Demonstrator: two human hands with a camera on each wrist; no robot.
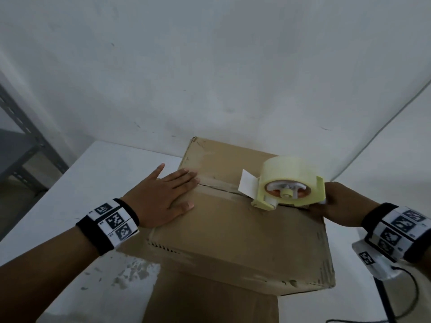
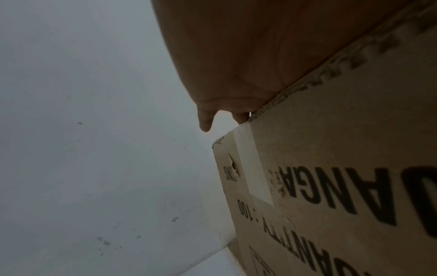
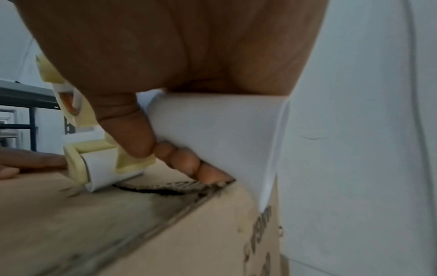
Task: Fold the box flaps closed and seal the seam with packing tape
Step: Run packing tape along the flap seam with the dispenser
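A white bench (image 1: 93, 173) stands against a scuffed pale wall (image 1: 210, 66). Left of the bench, a grey metal shelving rack (image 1: 25, 145) is partly in view. Right of the bench, a black cable (image 1: 405, 297) loops near its edge.

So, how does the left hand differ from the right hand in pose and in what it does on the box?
The left hand lies flat with straight fingers, pressing the flaps of the box down; the right hand is curled round the handle of the tape dispenser.
The left hand holds nothing; the right hand holds a tool.
The left hand is at the left end of the seam, the right hand at the right end.
Both wear marker wristbands.
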